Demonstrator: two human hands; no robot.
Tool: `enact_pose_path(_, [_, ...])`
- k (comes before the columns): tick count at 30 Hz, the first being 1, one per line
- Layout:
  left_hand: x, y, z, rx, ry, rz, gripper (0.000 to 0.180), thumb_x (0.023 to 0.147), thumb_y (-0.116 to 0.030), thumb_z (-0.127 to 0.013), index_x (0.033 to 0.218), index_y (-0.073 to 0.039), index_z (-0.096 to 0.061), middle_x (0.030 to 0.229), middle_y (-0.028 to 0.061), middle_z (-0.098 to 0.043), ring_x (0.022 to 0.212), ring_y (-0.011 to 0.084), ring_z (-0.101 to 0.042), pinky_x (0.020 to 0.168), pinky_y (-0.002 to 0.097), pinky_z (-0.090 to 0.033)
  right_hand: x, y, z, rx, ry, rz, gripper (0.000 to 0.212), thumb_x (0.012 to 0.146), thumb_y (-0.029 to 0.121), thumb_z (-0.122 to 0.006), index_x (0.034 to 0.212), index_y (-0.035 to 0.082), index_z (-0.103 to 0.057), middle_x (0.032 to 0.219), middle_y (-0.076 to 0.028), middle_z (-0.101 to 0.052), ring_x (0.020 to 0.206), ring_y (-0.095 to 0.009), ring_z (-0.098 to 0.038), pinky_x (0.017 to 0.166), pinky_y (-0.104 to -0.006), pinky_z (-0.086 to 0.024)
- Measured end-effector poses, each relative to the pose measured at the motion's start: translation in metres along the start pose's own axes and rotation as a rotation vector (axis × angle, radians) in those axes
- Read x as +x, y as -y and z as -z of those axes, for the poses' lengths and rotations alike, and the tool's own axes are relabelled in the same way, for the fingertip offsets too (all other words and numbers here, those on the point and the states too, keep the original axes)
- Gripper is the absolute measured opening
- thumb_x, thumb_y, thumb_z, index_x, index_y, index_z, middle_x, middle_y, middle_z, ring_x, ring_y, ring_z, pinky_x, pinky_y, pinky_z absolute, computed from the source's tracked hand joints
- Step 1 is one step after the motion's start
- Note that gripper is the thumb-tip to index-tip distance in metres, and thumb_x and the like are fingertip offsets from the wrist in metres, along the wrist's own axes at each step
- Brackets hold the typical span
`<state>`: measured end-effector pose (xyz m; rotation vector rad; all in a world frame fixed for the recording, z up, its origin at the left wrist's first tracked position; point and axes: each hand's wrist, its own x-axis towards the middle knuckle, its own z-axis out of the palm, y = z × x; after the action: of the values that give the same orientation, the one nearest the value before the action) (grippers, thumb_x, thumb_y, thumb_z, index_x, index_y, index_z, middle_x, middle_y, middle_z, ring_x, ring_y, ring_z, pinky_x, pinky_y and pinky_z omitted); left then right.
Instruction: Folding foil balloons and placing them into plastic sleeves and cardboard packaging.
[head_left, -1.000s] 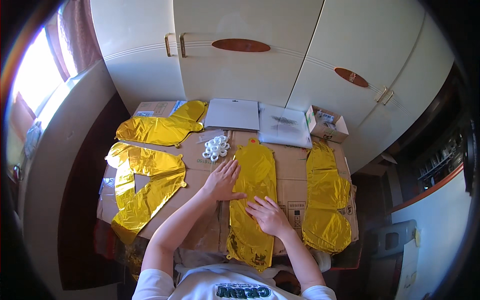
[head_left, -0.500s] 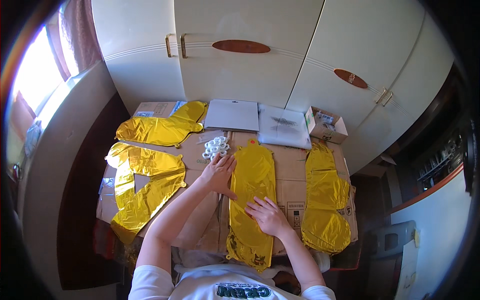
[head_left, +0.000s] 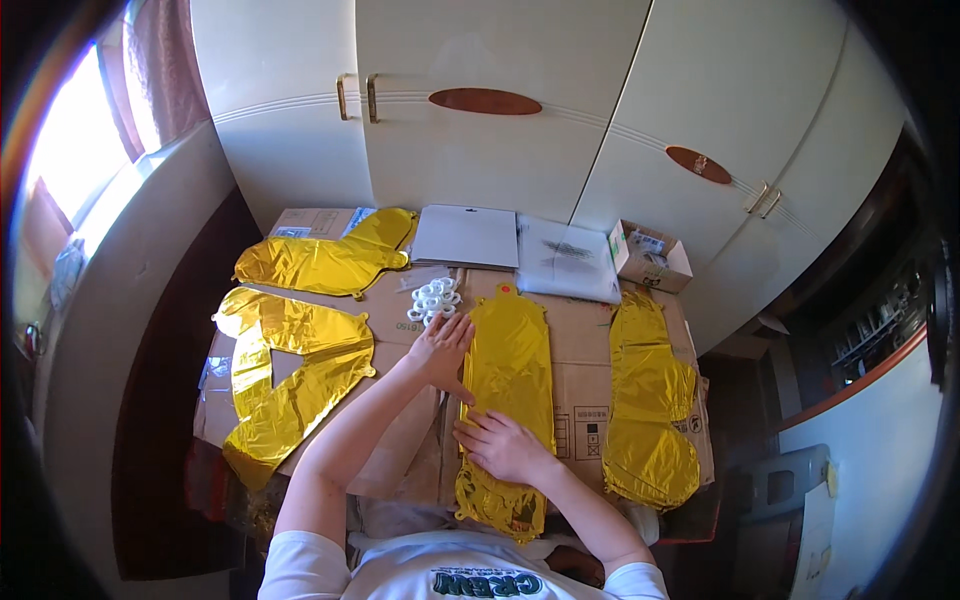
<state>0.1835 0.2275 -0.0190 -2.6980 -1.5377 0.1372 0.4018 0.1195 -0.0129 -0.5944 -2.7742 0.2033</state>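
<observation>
The right hand is resting lower and farther left on the central foil piece than in the earlier frame. Cardboard is lying beneath the central foil piece. A notched gold foil piece is lying to its right. The left hand is lying along its left edge, thumb spread from extended fingers; the right hand is lying flat, fingers slightly spread. White rings are sitting heaped left of its far end.

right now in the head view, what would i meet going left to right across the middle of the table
Gold foil with a gap in it → left hand → long gold foil → notched gold foil
</observation>
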Motion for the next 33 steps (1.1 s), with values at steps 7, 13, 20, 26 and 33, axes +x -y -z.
enact_pose_path(7, [-0.001, 0.001, 0.002, 0.007, -0.014, 0.006, 0.141, 0.052, -0.091, -0.059, 0.148, 0.007, -0.026, 0.155, 0.0217, -0.027, 0.148, 0.0318, -0.016, 0.120, 0.0503, -0.009, -0.011, -0.008, -0.008, 0.015, 0.121, 0.020, 0.038, 0.093, 0.030, -0.056, 0.128, 0.017, -0.061, 0.140, -0.001, -0.054, 0.135, -0.025, -0.045, 0.112, -0.0471, -0.033])
enact_pose_path(13, [0.003, 0.004, -0.006, -0.028, -0.112, 0.029, 0.122, 0.067, -0.086, -0.054, 0.145, 0.006, -0.034, 0.151, 0.0181, -0.037, 0.147, 0.0285, -0.023, 0.120, 0.0509, -0.013, -0.013, -0.008, -0.007, 0.017, 0.164, 0.024, 0.035, 0.095, 0.034, -0.053, 0.129, 0.026, -0.061, 0.144, 0.004, -0.051, 0.137, -0.027, -0.042, 0.114, -0.0533, -0.028])
enact_pose_path(20, [0.013, 0.005, -0.017, -0.050, -0.186, 0.087, 0.097, 0.082, -0.074, -0.050, 0.142, 0.002, -0.041, 0.149, 0.0141, -0.041, 0.146, 0.0253, -0.026, 0.119, 0.0510, -0.014, -0.014, -0.008, -0.005, 0.013, 0.206, 0.034, 0.036, 0.097, 0.036, -0.050, 0.131, 0.029, -0.060, 0.146, 0.004, -0.049, 0.139, -0.027, -0.040, 0.115, -0.0542, -0.026])
enact_pose_path(26, [0.014, 0.011, -0.017, -0.040, -0.343, 0.099, 0.073, 0.089, -0.055, -0.054, 0.136, 0.000, -0.049, 0.145, 0.0137, -0.044, 0.143, 0.0250, -0.030, 0.118, 0.0504, -0.019, -0.012, -0.007, -0.006, 0.008, 0.180, 0.045, 0.035, 0.097, 0.038, -0.050, 0.130, 0.030, -0.061, 0.144, 0.006, -0.051, 0.138, -0.027, -0.041, 0.115, -0.0533, -0.026])
enact_pose_path(33, [-0.053, -0.051, 0.021, -0.480, -0.277, -0.012, 0.031, 0.091, -0.026, -0.059, 0.111, -0.002, -0.061, 0.117, 0.0101, -0.064, 0.113, 0.0271, -0.059, 0.097, 0.0401, -0.045, -0.019, -0.009, -0.008, 0.035, 0.146, 0.005, 0.035, 0.095, 0.038, -0.053, 0.129, 0.031, -0.061, 0.140, 0.007, -0.054, 0.137, -0.024, -0.042, 0.115, -0.0530, -0.027])
